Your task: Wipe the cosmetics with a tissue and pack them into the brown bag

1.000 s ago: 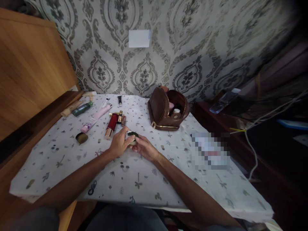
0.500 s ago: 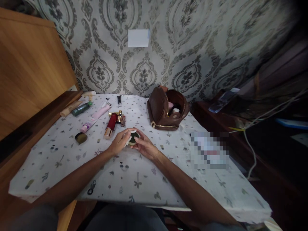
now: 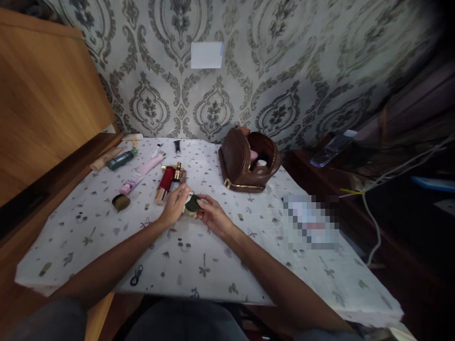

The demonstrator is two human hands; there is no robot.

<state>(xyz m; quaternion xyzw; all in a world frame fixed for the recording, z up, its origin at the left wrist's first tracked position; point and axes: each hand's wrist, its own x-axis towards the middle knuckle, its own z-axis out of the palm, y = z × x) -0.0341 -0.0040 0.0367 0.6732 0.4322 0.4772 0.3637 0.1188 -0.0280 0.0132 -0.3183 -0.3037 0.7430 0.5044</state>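
In front of me, my right hand grips a small round container with a dark green top and a paler rim, thumb at its right edge. My left hand is closed at the container's left side, pressing a crumpled white tissue against it. Just beyond my left hand lie a red bottle with a gold cap, a small black and gold bottle and a small pinkish-brown tube. A short brush with dense brown bristles rests further left.
An open brown cosmetic bag stands at the back right with items inside. At the left lie a pink tube, a green bottle and a beige tube. A small black tube is near the wall; a blurred-out object lies right.
Both hands and the container have shifted slightly left. My right thumb has moved from the container's top to its edge, and the container has turned a little.
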